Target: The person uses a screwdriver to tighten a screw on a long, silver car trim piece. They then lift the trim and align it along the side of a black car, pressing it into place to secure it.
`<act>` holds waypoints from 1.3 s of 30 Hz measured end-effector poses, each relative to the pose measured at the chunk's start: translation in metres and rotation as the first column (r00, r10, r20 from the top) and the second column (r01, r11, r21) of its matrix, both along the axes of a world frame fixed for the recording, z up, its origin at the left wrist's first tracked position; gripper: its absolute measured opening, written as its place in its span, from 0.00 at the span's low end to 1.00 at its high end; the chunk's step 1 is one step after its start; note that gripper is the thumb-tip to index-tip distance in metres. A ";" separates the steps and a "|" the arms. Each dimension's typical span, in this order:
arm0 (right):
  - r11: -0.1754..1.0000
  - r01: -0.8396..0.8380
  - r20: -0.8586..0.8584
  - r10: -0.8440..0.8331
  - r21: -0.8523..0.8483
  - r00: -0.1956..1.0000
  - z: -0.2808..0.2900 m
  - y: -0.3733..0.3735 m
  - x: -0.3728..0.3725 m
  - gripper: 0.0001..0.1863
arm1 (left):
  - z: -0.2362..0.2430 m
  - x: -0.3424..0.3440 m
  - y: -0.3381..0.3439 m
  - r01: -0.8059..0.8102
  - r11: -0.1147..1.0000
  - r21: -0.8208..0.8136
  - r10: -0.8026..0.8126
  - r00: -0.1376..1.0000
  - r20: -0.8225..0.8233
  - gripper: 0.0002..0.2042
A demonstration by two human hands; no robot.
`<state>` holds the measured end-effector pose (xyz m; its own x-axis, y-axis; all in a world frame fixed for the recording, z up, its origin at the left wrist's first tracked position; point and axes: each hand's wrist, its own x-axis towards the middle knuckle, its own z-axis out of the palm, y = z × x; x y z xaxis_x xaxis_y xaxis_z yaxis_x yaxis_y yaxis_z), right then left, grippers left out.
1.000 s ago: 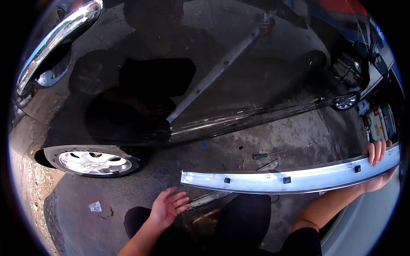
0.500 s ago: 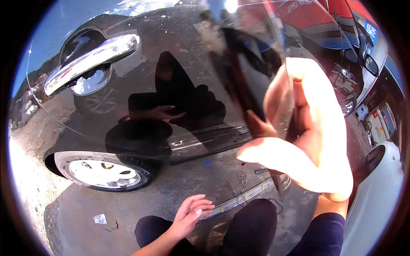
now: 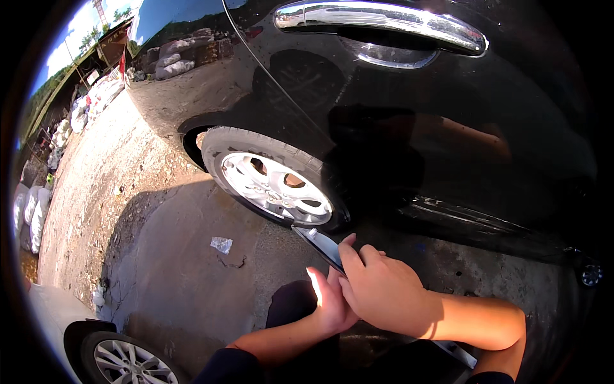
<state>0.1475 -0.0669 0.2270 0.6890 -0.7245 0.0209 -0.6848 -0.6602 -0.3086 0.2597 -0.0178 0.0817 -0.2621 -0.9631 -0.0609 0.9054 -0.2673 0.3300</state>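
By the silver wheel (image 3: 275, 192), the pale-backed trim strip (image 3: 325, 245) juts forward — the right hand (image 3: 387, 291) holds its near part, fingers curled in; the left hand (image 3: 332, 307), thumb lifted, sits just beside, though whether its half-hidden fingers grip, I cannot tell.

Head-worn fisheye, close above fingers (image 3: 351, 259), facing down toward wheel (image 3: 276, 191).

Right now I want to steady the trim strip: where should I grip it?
Probably pinch the trim strip by its edges near the tip, from beside the wheel it points toward: that slim end sticks out free, while the right hand holds farther back.
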 end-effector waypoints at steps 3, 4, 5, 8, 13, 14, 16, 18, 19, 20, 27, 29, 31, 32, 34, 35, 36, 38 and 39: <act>0.994 -0.033 0.113 0.021 0.101 0.993 -0.013 0.003 -0.003 0.31 | 0.027 0.020 -0.031 -0.205 0.971 0.127 0.200 0.978 0.051 0.41; 0.990 -0.025 0.141 0.005 0.138 0.990 -0.012 0.005 -0.009 0.32 | 0.009 0.028 -0.037 -0.204 0.967 0.156 0.203 0.979 0.018 0.38; 0.966 -0.021 0.151 -0.018 0.256 0.988 -0.011 0.004 -0.020 0.33 | 0.014 0.017 -0.042 -0.210 0.963 0.167 0.214 0.977 -0.003 0.32; 0.956 -0.020 0.113 -0.014 0.294 0.993 0.002 -0.006 -0.049 0.35 | 0.024 0.024 -0.051 -0.277 0.903 0.330 0.302 0.953 -0.026 0.29; 0.870 0.299 -0.417 -0.121 0.392 0.901 0.029 0.003 -0.144 0.39 | 0.010 0.038 -0.063 -0.381 0.704 0.600 0.308 0.924 0.225 0.26; 0.807 0.408 -0.506 -0.160 0.427 0.847 0.031 0.003 -0.160 0.40 | 0.009 0.042 -0.064 -0.429 0.656 0.621 0.300 0.903 0.307 0.27; 0.547 0.592 -0.557 -0.253 0.592 0.791 0.022 0.002 -0.198 0.42 | -0.020 0.053 -0.069 -0.368 0.664 0.651 0.208 0.927 0.311 0.27; 0.550 0.491 -0.467 -0.196 0.676 0.862 0.014 0.006 -0.229 0.38 | -0.019 0.047 -0.071 -0.377 0.636 0.673 0.103 0.906 0.410 0.27; 0.423 0.518 -0.510 -0.142 0.744 0.848 0.016 0.001 -0.230 0.36 | -0.013 0.047 -0.068 -0.246 0.677 0.693 -0.031 0.932 0.361 0.27; 0.320 0.512 -0.466 -0.212 0.797 0.859 0.010 0.000 -0.234 0.37 | -0.021 0.051 -0.066 -0.157 0.750 0.642 -0.067 0.948 0.311 0.24; 0.022 0.439 -0.416 -0.284 0.898 0.864 0.007 -0.005 -0.238 0.37 | -0.029 0.052 -0.067 -0.258 0.727 0.636 0.037 0.940 0.339 0.14; 0.022 0.387 -0.366 -0.283 0.922 0.887 0.003 -0.007 -0.243 0.38 | -0.020 0.041 -0.068 -0.329 0.752 0.572 0.139 0.926 0.350 0.18; 0.043 0.344 -0.313 -0.319 0.938 0.895 -0.004 -0.008 -0.249 0.40 | -0.017 0.040 -0.068 -0.331 0.734 0.593 0.179 0.936 0.302 0.22; 0.029 0.363 -0.338 -0.307 0.931 0.890 -0.006 -0.011 -0.248 0.39 | -0.014 0.041 -0.068 -0.337 0.723 0.603 0.204 0.938 0.280 0.23; 0.131 0.413 -0.367 -0.277 0.901 0.888 -0.009 -0.015 -0.241 0.38 | -0.006 0.041 -0.064 -0.337 0.698 0.632 0.206 0.939 0.275 0.32; 0.247 0.406 -0.353 -0.231 0.880 0.907 -0.011 -0.014 -0.238 0.37 | -0.001 0.037 -0.062 -0.341 0.685 0.643 0.208 0.938 0.275 0.32; 0.347 0.423 -0.374 -0.200 0.837 0.905 -0.012 -0.010 -0.232 0.34 | 0.008 0.033 -0.059 -0.363 0.669 0.648 0.229 0.931 0.285 0.33; 0.583 0.381 -0.408 -0.091 0.718 0.908 0.001 0.003 -0.214 0.30 | 0.007 0.040 -0.053 -0.425 0.646 0.634 0.340 0.904 0.260 0.32; 0.615 0.352 -0.366 -0.110 0.705 0.924 0.008 0.015 -0.211 0.27 | 0.006 0.038 -0.054 -0.421 0.683 0.597 0.330 0.907 0.262 0.30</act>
